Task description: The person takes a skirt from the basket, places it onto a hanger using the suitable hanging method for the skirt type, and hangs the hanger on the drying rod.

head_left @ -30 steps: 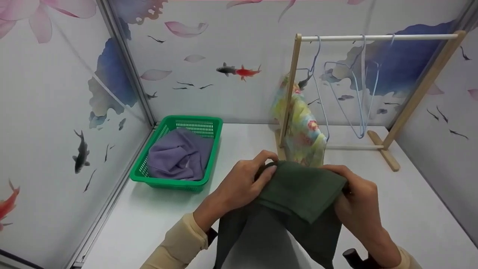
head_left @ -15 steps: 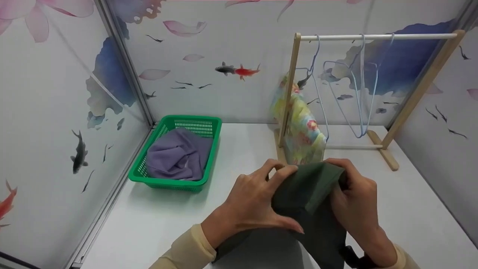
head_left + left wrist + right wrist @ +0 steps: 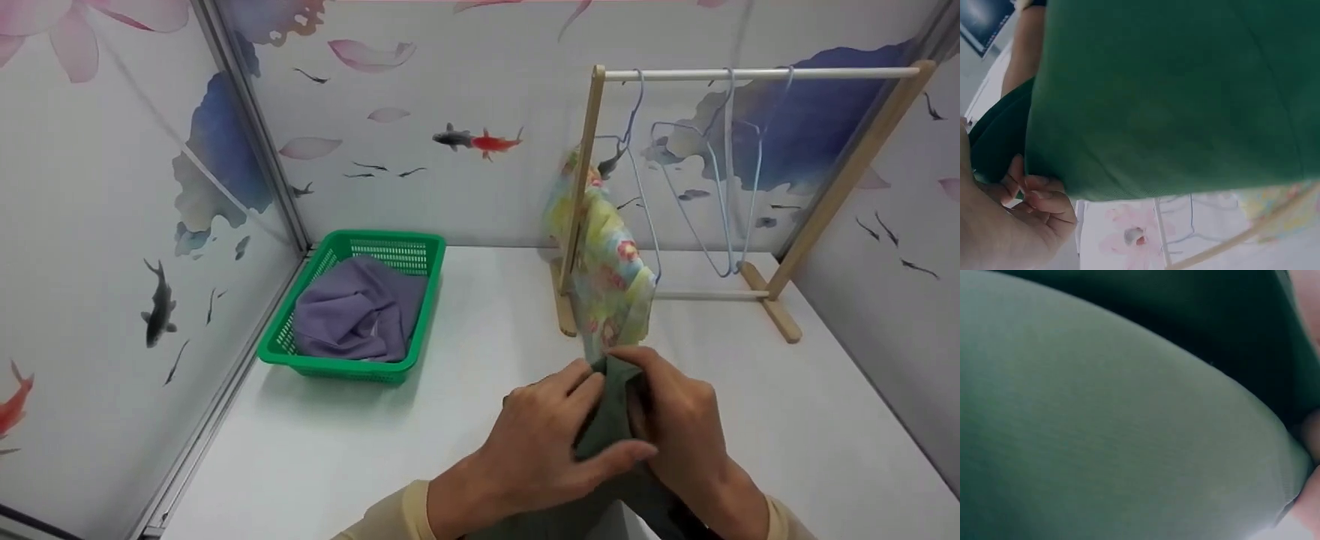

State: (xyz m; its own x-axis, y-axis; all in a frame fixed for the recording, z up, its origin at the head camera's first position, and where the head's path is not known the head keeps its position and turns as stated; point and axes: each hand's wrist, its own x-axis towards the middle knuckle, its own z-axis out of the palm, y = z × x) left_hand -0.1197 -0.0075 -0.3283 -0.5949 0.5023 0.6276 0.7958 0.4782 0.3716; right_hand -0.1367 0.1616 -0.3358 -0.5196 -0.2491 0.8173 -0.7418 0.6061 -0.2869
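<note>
A dark green garment (image 3: 611, 412) is bunched between both hands, low in the head view, with its lower part hanging beneath them. My left hand (image 3: 536, 442) holds its upper edge with curled fingers, while the thumb reaches across the cloth. Opposite it, my right hand (image 3: 686, 424) grips the other side of the same edge. Green cloth (image 3: 1174, 101) fills most of the left wrist view, with the left fingers (image 3: 1050, 205) at its lower corner. Close-up fabric (image 3: 1129, 427) covers the right wrist view, and its fold hides most of the right hand.
A green basket (image 3: 337, 366) with a purple cloth (image 3: 360, 311) stands at the left on the white table (image 3: 337, 442). Behind the hands is a wooden-ended rack (image 3: 757, 75) with several light blue hangers (image 3: 712, 165) and a flowered garment (image 3: 615, 262). Printed walls enclose the table.
The two hands have come closer together and lower, bunching the garment's spread top edge into a narrow fold. My left hand has shifted its hold to the right.
</note>
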